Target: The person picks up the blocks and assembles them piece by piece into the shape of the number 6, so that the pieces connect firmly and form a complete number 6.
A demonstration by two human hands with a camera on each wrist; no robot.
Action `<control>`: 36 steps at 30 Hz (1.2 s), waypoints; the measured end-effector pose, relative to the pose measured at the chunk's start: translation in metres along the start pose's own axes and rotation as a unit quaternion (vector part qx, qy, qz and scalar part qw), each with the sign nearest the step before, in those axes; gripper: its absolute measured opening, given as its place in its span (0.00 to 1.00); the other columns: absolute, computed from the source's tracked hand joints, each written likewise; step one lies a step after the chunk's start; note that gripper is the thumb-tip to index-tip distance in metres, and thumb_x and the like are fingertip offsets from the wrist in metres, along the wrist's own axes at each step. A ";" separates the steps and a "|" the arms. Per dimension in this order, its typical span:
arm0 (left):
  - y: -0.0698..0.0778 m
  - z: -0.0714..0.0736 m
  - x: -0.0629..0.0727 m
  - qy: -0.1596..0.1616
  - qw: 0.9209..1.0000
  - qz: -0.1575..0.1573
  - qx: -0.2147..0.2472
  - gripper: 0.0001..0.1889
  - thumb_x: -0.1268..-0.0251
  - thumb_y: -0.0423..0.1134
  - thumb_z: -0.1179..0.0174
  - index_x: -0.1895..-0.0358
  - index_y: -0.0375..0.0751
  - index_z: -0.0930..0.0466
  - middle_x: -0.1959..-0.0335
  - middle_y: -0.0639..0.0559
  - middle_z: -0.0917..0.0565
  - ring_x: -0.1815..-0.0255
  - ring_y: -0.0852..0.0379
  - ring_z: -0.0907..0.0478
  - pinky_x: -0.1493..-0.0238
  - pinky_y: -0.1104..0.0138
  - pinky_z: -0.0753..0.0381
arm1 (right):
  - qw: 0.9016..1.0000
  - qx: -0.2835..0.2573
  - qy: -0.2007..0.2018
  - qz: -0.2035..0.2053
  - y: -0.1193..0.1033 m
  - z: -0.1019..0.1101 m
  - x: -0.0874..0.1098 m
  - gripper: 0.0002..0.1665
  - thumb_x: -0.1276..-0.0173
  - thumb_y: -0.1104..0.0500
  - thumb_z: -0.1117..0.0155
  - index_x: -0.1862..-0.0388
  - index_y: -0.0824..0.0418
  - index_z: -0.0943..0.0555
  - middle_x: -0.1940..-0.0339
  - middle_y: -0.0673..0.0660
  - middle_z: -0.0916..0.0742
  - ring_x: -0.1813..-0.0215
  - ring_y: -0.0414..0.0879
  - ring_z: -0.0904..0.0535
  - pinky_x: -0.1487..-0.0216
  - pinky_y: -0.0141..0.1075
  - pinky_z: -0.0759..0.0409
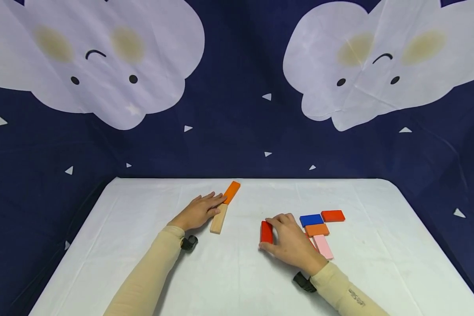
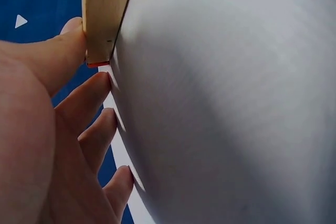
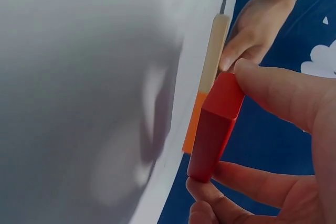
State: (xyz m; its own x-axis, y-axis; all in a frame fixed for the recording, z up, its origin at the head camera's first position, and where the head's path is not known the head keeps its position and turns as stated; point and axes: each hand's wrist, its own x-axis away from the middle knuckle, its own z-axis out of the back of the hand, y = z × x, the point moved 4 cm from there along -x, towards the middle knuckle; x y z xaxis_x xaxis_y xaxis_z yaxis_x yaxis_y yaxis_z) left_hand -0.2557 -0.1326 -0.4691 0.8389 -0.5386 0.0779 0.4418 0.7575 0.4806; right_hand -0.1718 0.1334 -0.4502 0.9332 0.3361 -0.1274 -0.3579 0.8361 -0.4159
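Note:
My right hand (image 1: 292,243) pinches a red block (image 1: 266,232) at its two ends, thumb at one and fingers at the other. In the right wrist view this red block (image 3: 215,124) appears lifted off the table, its shadow lying apart from it. On the left, a plain wooden block (image 1: 219,219) and an orange block (image 1: 232,192) lie end to end in a slanted line. My left hand (image 1: 199,212) rests beside them with fingers extended, the fingertips at the spot where the two meet. Its thumb touches the wooden block (image 2: 102,14) in the left wrist view.
Right of my right hand lie a blue block (image 1: 311,220), a red block (image 1: 333,216), an orange block (image 1: 317,229) and a pink block (image 1: 323,247). Another red piece is partly hidden by that hand. A white cloth covers the table (image 1: 142,263); a dark blue curtain (image 1: 237,149) hangs behind.

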 end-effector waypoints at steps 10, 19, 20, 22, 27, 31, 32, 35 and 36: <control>-0.002 -0.001 0.001 0.001 1.000 -0.002 -0.003 0.27 0.20 0.46 0.50 0.23 0.45 0.37 0.23 0.45 0.36 0.21 0.42 0.46 0.24 0.40 0.52 | 0.999 -0.017 -0.018 0.029 -0.024 -0.011 -0.005 0.42 0.47 0.43 0.19 0.40 0.66 0.19 0.47 0.59 0.16 0.45 0.52 0.26 0.43 0.45 0.20; -0.001 0.002 0.001 0.005 1.000 -0.003 0.000 0.27 0.20 0.46 0.50 0.23 0.45 0.36 0.23 0.45 0.36 0.21 0.42 0.46 0.24 0.40 0.52 | 0.998 -0.019 -0.021 0.062 -0.039 -0.017 -0.011 0.40 0.46 0.43 0.20 0.41 0.67 0.19 0.49 0.59 0.17 0.46 0.51 0.26 0.44 0.45 0.20; -0.001 0.002 0.001 0.005 1.000 -0.001 0.000 0.27 0.20 0.47 0.50 0.23 0.45 0.36 0.23 0.45 0.36 0.21 0.42 0.46 0.24 0.40 0.52 | 0.997 -0.019 -0.022 0.066 -0.041 -0.018 -0.011 0.40 0.45 0.43 0.20 0.41 0.67 0.18 0.49 0.59 0.17 0.46 0.51 0.26 0.44 0.45 0.20; -0.002 0.001 0.001 0.005 1.000 0.001 0.000 0.27 0.20 0.47 0.50 0.23 0.46 0.36 0.23 0.46 0.36 0.20 0.43 0.46 0.24 0.40 0.53 | 0.997 -0.020 -0.022 0.073 -0.044 -0.019 -0.012 0.40 0.45 0.43 0.20 0.41 0.67 0.18 0.49 0.58 0.17 0.47 0.51 0.26 0.44 0.44 0.20; -0.002 0.001 0.000 0.005 1.000 0.000 0.005 0.27 0.20 0.47 0.50 0.23 0.46 0.36 0.23 0.45 0.36 0.20 0.42 0.46 0.24 0.40 0.53 | 0.996 -0.017 -0.026 0.088 -0.050 -0.023 -0.015 0.39 0.45 0.42 0.21 0.42 0.66 0.18 0.50 0.57 0.16 0.47 0.50 0.26 0.44 0.44 0.21; 0.000 0.002 0.001 0.007 1.000 -0.003 0.009 0.27 0.21 0.47 0.49 0.23 0.46 0.36 0.23 0.45 0.36 0.21 0.42 0.46 0.24 0.40 0.53 | 0.995 -0.016 -0.028 0.098 -0.056 -0.026 -0.016 0.39 0.45 0.42 0.21 0.42 0.65 0.17 0.51 0.57 0.16 0.47 0.49 0.27 0.45 0.42 0.21; 0.001 0.002 0.001 0.007 1.000 -0.003 0.010 0.27 0.21 0.47 0.49 0.23 0.46 0.36 0.23 0.45 0.36 0.21 0.42 0.46 0.24 0.40 0.53 | 0.994 -0.017 -0.029 0.101 -0.058 -0.027 -0.017 0.39 0.45 0.42 0.21 0.42 0.65 0.17 0.51 0.57 0.16 0.47 0.49 0.27 0.45 0.42 0.21; 0.001 0.002 0.001 0.004 1.000 -0.005 0.009 0.28 0.20 0.46 0.49 0.23 0.45 0.37 0.23 0.45 0.36 0.21 0.42 0.46 0.24 0.40 0.53 | 0.994 -0.015 -0.034 0.107 -0.063 -0.029 -0.018 0.38 0.44 0.42 0.21 0.42 0.65 0.17 0.51 0.57 0.16 0.48 0.49 0.26 0.44 0.42 0.21; 0.000 0.002 0.001 0.004 1.000 -0.004 0.008 0.27 0.20 0.46 0.50 0.23 0.45 0.37 0.23 0.45 0.36 0.21 0.42 0.46 0.24 0.40 0.53 | 0.993 -0.012 -0.034 0.110 -0.064 -0.030 -0.018 0.38 0.44 0.41 0.21 0.42 0.65 0.17 0.51 0.57 0.16 0.48 0.49 0.26 0.44 0.42 0.22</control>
State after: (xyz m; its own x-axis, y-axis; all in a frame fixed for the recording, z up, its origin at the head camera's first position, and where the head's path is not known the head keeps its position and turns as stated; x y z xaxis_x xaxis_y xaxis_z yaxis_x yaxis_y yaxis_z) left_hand -0.2552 -0.1335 -0.4675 0.8378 -0.5419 0.0672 0.4436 0.7472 0.4949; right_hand -0.1647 0.0603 -0.4485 0.8276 0.5391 -0.1564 -0.5514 0.7285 -0.4064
